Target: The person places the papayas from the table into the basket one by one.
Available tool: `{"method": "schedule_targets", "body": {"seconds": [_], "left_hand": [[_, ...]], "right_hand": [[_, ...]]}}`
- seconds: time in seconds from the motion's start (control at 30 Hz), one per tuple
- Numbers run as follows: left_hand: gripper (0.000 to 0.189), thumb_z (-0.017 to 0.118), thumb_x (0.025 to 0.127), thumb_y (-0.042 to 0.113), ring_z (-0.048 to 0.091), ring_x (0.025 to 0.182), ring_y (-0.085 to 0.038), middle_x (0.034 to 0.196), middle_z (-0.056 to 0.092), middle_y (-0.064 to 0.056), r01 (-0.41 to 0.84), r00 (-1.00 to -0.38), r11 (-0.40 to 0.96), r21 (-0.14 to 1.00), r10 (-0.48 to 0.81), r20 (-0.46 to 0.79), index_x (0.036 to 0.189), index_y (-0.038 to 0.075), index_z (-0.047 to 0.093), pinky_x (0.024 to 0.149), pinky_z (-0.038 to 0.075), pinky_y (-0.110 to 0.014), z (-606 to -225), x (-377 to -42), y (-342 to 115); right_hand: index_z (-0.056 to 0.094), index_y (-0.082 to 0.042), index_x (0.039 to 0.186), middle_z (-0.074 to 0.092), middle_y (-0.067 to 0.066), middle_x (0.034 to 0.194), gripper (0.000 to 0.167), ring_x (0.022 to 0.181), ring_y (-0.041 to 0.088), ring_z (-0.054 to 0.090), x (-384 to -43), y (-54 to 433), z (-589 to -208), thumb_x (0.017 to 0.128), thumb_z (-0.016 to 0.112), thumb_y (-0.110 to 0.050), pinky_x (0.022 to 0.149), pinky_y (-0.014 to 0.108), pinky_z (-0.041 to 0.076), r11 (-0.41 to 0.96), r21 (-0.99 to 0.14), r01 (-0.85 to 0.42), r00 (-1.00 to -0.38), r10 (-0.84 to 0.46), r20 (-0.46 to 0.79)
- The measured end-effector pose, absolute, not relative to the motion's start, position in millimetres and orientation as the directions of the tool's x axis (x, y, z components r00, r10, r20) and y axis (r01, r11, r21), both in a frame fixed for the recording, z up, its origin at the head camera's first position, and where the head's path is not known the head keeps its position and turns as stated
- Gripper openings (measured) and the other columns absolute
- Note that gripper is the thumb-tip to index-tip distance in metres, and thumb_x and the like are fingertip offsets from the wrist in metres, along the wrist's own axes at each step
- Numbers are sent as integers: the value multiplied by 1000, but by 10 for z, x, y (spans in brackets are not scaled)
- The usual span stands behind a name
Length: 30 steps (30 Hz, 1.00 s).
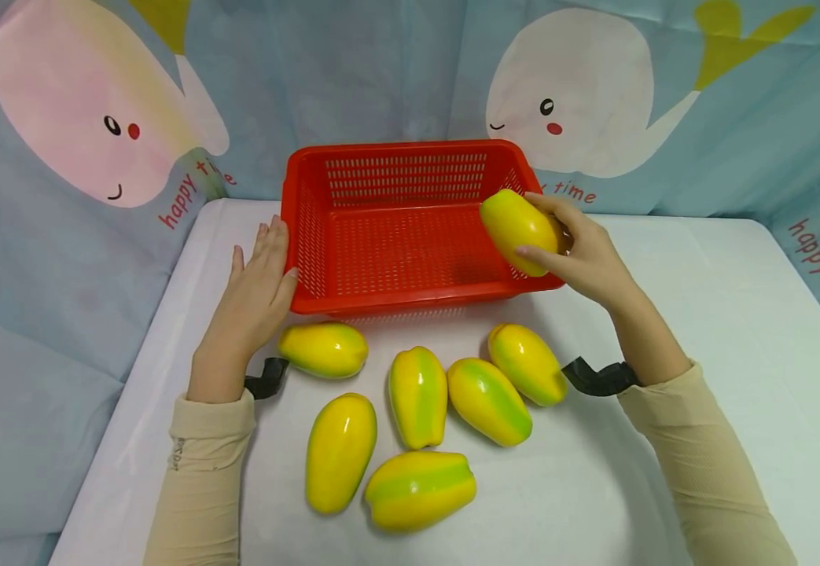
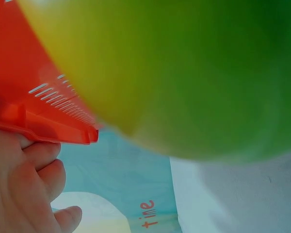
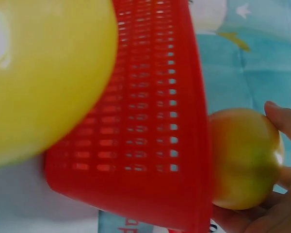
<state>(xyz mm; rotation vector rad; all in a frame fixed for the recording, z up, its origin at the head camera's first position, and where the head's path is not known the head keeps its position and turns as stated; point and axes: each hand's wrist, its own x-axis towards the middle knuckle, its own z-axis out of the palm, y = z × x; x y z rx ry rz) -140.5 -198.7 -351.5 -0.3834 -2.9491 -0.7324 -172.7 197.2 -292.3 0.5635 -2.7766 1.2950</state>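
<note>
My right hand (image 1: pixel 582 251) grips a yellow-green papaya (image 1: pixel 519 230) between thumb and fingers, over the right end of a red plastic basket (image 1: pixel 402 303). In the right wrist view the held papaya (image 3: pixel 245 158) shows beyond the basket's rim (image 3: pixel 201 121), the fingers around its far side. My left hand (image 1: pixel 254 287) lies with straight fingers along the basket's left outer wall, the thumb at the rim. The left wrist view has these fingers (image 2: pixel 43 165) up against the red rim (image 2: pixel 53 133). The inside of the basket shows its bare slotted floor (image 1: pixel 402 244).
Several more papayas lie on the white table (image 1: pixel 558 503) in front of the basket, one papaya (image 1: pixel 323 350) close to my left wrist and another papaya (image 1: pixel 526 365) near my right wrist. Behind the basket hangs a blue curtain (image 1: pixel 367 79) with whale prints.
</note>
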Motion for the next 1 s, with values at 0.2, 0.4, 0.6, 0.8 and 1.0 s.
{"method": "schedule_targets", "body": {"seconds": [0.2, 0.4, 0.6, 0.8, 1.0], "left_hand": [[60, 27, 101, 27, -2, 144, -22, 157, 0, -7, 264, -964, 850, 456, 227, 135, 151, 4, 2, 112, -7, -51, -3521, -1410, -1981], [61, 27, 101, 27, -3, 144, -22, 157, 0, -7, 266, -964, 852, 452, 231, 132, 151, 4, 1, 112, -7, -51, -3518, -1416, -1981], [61, 27, 101, 28, -4, 144, -21, 157, -1, -6, 266, -964, 852, 452, 231, 133, 151, 4, 1, 112, -8, -51, -3517, -1418, -1991], [61, 27, 101, 28, -4, 144, -21, 157, -1, -7, 270, -963, 848, 455, 231, 141, 151, 4, 2, 112, -7, -50, -3521, -1418, -2005], [61, 27, 101, 27, -4, 144, -21, 158, 0, -7, 277, -961, 844, 459, 237, 144, 151, 4, 2, 112, -7, -50, -3519, -1420, -2002]], "right_hand": [[42, -16, 142, 50, 6, 131, 62, 104, 22, 50, -1827, 1893, -3019, 86, 68, -20, 86, 28, 47, 599, -731, -326, -931, -340, 136], [42, -15, 142, 50, 11, 132, 63, 105, 27, 49, -1932, 1842, -3085, 86, 69, -22, 89, 46, 46, 617, -725, -306, -929, -360, 85], [41, -12, 142, 50, 13, 130, 63, 105, 28, 48, -2014, 1827, -3123, 86, 69, -24, 89, 46, 45, 631, -719, -292, -924, -381, 41], [41, -10, 142, 48, 11, 134, 65, 107, 27, 47, -2084, 1793, -3158, 85, 69, -26, 90, 46, 45, 645, -687, -336, -894, -447, 17], [42, -13, 142, 47, 9, 136, 67, 110, 26, 46, -2101, 1766, -3180, 84, 71, -29, 91, 47, 45, 702, -632, -329, -885, -463, -54]]}}
